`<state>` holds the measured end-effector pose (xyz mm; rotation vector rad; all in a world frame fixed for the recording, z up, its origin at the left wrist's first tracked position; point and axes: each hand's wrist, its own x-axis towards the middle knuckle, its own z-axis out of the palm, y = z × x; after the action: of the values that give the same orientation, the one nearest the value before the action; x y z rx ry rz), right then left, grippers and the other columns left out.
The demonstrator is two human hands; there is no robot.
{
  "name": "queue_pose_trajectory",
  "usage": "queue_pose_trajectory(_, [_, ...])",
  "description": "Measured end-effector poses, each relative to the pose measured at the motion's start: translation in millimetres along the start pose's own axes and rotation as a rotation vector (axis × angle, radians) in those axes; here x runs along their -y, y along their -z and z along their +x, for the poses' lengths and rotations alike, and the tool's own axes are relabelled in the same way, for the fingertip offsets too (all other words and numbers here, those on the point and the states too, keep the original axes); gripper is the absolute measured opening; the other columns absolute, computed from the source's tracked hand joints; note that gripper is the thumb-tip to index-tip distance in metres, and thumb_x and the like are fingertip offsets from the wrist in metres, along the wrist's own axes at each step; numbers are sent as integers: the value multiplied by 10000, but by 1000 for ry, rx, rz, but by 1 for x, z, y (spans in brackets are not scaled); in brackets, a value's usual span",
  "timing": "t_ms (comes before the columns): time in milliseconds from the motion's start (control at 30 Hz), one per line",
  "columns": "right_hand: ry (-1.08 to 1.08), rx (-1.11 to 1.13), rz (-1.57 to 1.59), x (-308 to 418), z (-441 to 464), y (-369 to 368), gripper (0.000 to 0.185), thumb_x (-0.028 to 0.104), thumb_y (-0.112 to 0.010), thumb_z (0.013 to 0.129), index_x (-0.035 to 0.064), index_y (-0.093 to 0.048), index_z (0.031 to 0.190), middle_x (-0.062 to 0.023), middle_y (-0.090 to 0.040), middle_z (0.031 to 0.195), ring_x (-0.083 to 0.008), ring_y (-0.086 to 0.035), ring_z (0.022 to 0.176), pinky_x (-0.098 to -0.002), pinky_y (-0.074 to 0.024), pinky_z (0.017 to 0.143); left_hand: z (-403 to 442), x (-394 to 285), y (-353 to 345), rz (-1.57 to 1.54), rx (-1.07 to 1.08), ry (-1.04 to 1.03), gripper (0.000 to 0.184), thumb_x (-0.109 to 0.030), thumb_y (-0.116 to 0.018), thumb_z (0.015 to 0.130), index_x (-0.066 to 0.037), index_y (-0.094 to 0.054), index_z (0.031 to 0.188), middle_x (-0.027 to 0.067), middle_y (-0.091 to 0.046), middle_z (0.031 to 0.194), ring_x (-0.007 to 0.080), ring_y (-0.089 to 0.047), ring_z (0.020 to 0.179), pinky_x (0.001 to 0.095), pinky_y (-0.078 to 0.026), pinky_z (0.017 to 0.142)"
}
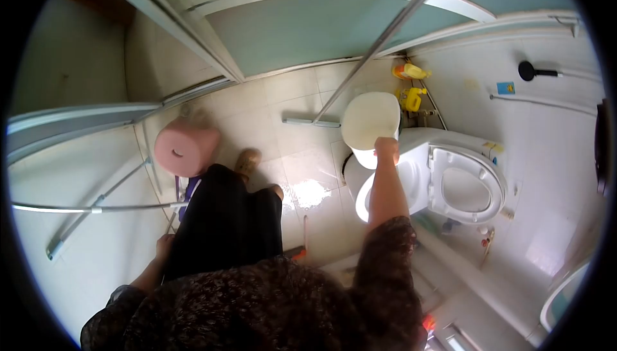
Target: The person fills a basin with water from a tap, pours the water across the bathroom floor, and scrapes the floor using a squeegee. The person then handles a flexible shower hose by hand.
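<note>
My right hand point(386, 150) reaches forward, its fingers closed at the near edge of a white bin point(365, 158) with a cream, rounded top. The bin stands on the floor beside the toilet point(411, 180), whose seat and lid point(495, 187) are raised. Low on the left, my left hand point(165, 245) is closed at the end of a thin grey pole point(171, 224); my dark clothing partly hides it. Close by, something purple point(191, 187) shows beside my leg, under a pink stool point(183, 152).
A floor squeegee point(312, 123) leans with its long pole across the glass partition point(289, 33). Yellow bottles point(410, 99) stand in the corner behind the bin. A metal rail point(96, 209) crosses at left. Light glares on the floor tiles point(308, 193). A black shower head point(528, 71) hangs at right.
</note>
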<state>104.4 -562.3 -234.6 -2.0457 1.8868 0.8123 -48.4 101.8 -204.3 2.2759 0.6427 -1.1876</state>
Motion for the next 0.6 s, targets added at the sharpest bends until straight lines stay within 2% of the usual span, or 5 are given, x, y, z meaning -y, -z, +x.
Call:
queue_pose_trajectory(233, [280,138,-36,-14,30,-23,268,147,-339,755,2,-564,742,-47,-578,544,-130,-553,480,-242,-421,457,-36,12,-37,-170,-115,153,308,-252,-487,714,9,-584,846,165,-587,813,235,-555,770,320,-414,706])
queue_pose_trajectory(300, [186,206,307,-26,21,-36,255,120,-345,746,-47,-534,784,-77,-559,526,-151,-555,459,-225,-426,385,-45,19,-47,-261,-86,75,286,-252,-468,756,-15,-581,869,126,-592,774,167,-554,721,275,-420,656])
queue_pose_trajectory(333, [49,182,692,-34,14,-45,237,91,-371,729,-87,-487,834,-110,-538,536,-197,-555,442,-227,-428,335,-50,20,-54,-244,-99,112,281,-247,-474,755,-10,-580,863,121,-593,772,168,-553,718,277,-419,650])
queue_pose_trajectory(500, [62,388,760,-99,-1,-59,199,61,-421,676,-65,-458,827,-146,-515,532,-166,-498,374,-205,-265,263,-59,76,-107,-330,-133,133,292,-243,-504,719,17,-579,830,140,-587,775,193,-546,728,296,-421,669])
queue_pose_trajectory(600, [-26,416,767,-131,-2,-57,181,55,-428,668,-48,-459,814,-152,-506,500,-146,-456,332,-210,-254,249,-63,113,-137,-301,-191,89,264,-244,-520,717,-5,-583,806,133,-584,752,195,-547,698,298,-424,648])
